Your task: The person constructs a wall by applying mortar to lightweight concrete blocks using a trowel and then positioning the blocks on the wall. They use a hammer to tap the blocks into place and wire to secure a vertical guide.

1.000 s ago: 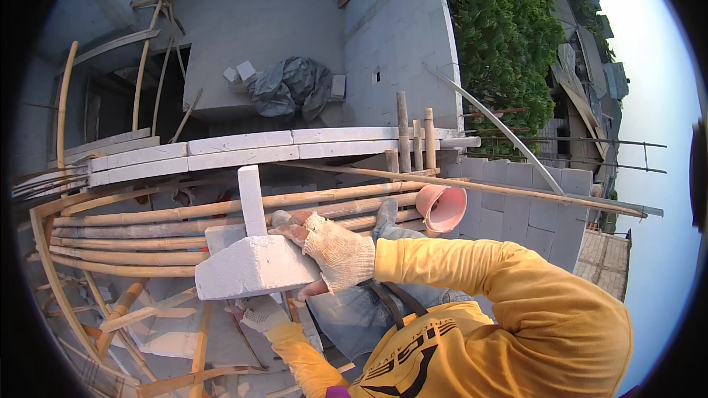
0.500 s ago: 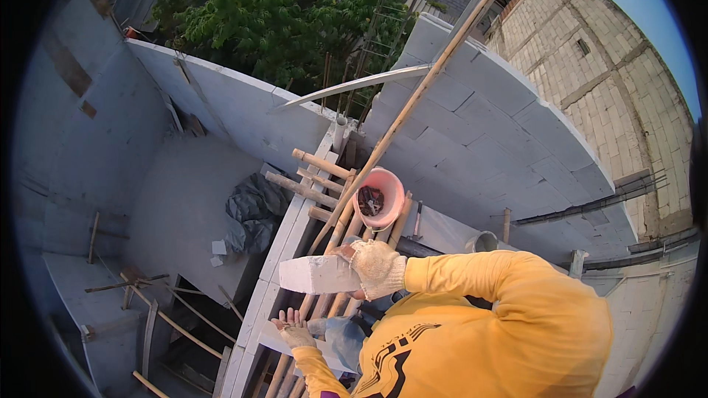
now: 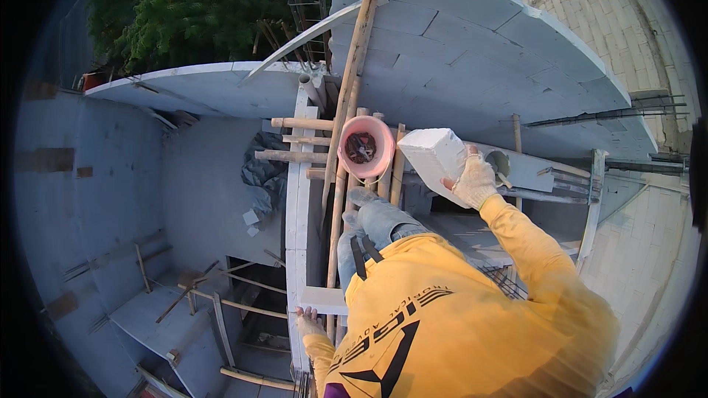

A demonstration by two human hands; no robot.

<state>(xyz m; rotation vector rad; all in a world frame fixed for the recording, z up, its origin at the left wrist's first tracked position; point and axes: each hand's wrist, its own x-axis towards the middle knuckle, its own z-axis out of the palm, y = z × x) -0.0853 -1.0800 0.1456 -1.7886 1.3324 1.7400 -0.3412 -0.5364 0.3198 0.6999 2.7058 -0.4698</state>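
white block (image 3: 434,155) sits in right hand (image 3: 476,179), black lettering (image 3: 399,315) on yellow shirt (image 3: 487,332).

My gloved right grip (image 3: 476,180) clasps a tilted white block (image 3: 434,156) near a pink bucket (image 3: 385,144) on bamboo poles (image 3: 397,183); my left grip (image 3: 310,321), fingers extended, is just beside a pale slab (image 3: 322,299) near the white wall (image 3: 297,221).

pretty raw-looking shell — a big grey block wall (image 3: 472,59) curves across the upper right, with a paler block wall (image 3: 619,37) behind it. down on the left there's a bare grey floor (image 3: 199,169) beside a plain grey wall (image 3: 110,199) — leafy greenery (image 3: 192,15) past the low wall (image 3: 206,96), all in daylight.
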